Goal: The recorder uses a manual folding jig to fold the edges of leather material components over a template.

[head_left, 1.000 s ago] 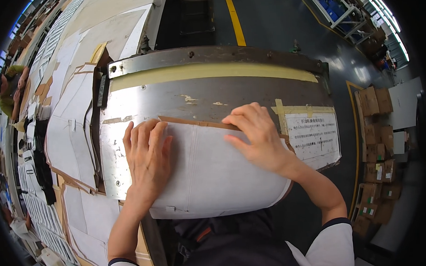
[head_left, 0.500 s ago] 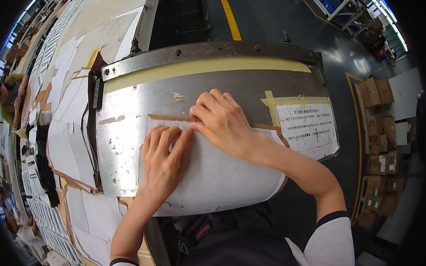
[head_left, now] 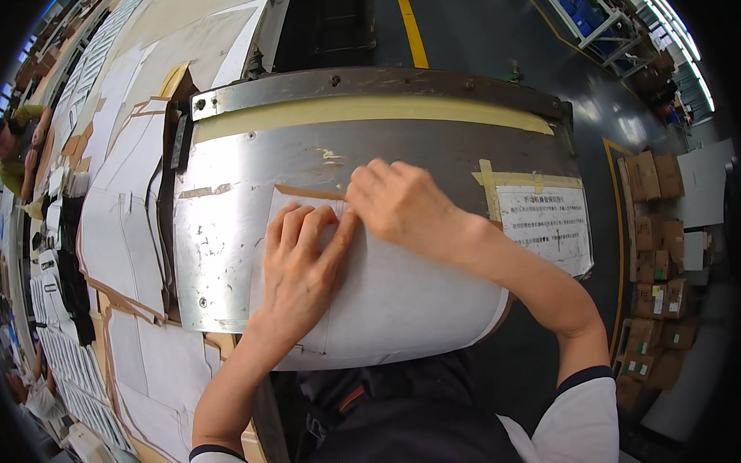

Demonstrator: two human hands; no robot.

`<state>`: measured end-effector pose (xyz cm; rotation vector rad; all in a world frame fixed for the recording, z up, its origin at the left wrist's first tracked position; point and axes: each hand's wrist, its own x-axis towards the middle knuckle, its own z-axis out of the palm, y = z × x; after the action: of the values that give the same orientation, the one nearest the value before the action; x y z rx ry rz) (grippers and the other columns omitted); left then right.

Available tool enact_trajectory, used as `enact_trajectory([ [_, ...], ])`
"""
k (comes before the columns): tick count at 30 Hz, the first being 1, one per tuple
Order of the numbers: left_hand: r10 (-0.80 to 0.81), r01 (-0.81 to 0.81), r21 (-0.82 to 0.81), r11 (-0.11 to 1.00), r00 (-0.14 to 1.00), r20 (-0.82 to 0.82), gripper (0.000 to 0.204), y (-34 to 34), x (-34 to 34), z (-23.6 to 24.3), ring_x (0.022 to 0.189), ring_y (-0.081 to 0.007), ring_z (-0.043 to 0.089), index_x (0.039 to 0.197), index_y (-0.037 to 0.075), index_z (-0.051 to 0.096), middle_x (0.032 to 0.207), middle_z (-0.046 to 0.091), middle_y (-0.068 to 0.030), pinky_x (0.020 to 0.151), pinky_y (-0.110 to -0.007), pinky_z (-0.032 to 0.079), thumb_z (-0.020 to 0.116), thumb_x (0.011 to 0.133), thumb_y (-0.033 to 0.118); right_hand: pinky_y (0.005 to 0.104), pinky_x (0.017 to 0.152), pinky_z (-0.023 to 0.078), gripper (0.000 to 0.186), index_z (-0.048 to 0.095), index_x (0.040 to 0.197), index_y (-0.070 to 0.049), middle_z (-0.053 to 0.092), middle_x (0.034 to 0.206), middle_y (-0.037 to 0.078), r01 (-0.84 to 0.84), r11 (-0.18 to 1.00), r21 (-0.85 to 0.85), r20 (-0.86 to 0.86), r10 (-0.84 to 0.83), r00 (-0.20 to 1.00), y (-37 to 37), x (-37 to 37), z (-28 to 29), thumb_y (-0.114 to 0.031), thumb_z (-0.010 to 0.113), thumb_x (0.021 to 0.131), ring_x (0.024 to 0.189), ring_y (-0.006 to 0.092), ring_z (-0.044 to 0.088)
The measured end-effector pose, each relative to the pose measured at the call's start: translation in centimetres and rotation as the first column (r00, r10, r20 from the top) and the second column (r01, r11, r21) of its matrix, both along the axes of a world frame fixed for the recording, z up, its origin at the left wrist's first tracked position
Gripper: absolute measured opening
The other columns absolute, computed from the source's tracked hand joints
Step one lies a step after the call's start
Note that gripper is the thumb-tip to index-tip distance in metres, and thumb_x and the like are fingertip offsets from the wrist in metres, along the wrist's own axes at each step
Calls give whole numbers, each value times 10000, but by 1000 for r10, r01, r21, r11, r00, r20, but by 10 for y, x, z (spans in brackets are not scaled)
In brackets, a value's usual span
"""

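A white-backed panel [head_left: 413, 295] with brown edges lies on the metal plate [head_left: 216, 245] of a bench machine, its near side hanging over toward me. My left hand [head_left: 298, 254] rests on the panel with bent fingers, the thumb reaching up to its far brown edge [head_left: 308, 193]. Beside that thumb, my right hand [head_left: 406, 202] is closed at the same edge, fingers curled in and slightly blurred. Both hands' fingertips nearly meet there; exactly what they pinch is partly hidden.
A metal bar [head_left: 357, 83] and a yellow tape strip [head_left: 366, 113] cross the plate's far side. A taped notice sheet [head_left: 541, 217] lies at right. More white panels [head_left: 126, 232] are stacked at left. Cardboard boxes [head_left: 652, 246] stand far right. Another person [head_left: 21, 154] works far left.
The whole view has shifted a little, moving the plate slightly right and up. My right hand has curled tighter at the panel's edge; my left stays on the panel.
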<state>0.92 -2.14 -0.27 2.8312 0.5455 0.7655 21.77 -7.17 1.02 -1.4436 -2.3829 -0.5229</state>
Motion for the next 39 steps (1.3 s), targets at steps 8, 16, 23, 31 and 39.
enact_trajectory([
  [8, 4, -4, -51, 999, 1000, 2, 698, 2, 3, 2, 1106, -332, 553, 1354, 65, 671, 1149, 551, -107, 1112, -534, 453, 699, 673, -84, 396, 740, 508, 147, 641, 904, -54, 591, 903, 83, 47, 988, -145, -477, -112, 872, -8, 6, 0, -115, 747, 822, 865, 273, 613],
  [16, 21, -22, -28, 999, 999, -34, 607, 0, 4, 3, 1098, -296, 553, 1342, 33, 666, 1170, 557, -113, 1132, -524, 419, 689, 743, -61, 363, 733, 499, 137, 629, 870, -42, 593, 911, 89, 38, 993, -108, -391, -77, 917, -4, 4, -8, -109, 742, 833, 877, 255, 608],
  [23, 12, -12, -22, 1000, 1000, -9, 552, -1, 2, 5, 1094, -304, 566, 1281, 25, 685, 1159, 570, -122, 1120, -525, 435, 700, 736, -60, 321, 652, 509, 124, 612, 855, -42, 577, 856, 71, 82, 995, 50, -61, -79, 995, -7, -15, -5, -87, 704, 785, 784, 200, 598],
  [31, 6, -5, 48, 999, 1000, -16, 514, 0, 3, 3, 1097, -294, 573, 1266, 31, 695, 1161, 573, -123, 1099, -526, 449, 699, 755, -23, 347, 676, 576, 122, 639, 851, -30, 622, 903, 97, 91, 960, -265, 97, -67, 993, 17, 4, 17, -120, 708, 806, 880, 230, 679],
  [39, 40, -40, -1, 999, 999, -4, 649, -3, 5, 0, 1116, -322, 558, 1353, 73, 673, 1153, 557, -103, 1117, -525, 449, 681, 721, -73, 400, 711, 522, 226, 629, 903, -61, 604, 908, 93, 63, 915, -398, -522, -283, 805, -7, 23, 7, -204, 790, 835, 812, 278, 639],
])
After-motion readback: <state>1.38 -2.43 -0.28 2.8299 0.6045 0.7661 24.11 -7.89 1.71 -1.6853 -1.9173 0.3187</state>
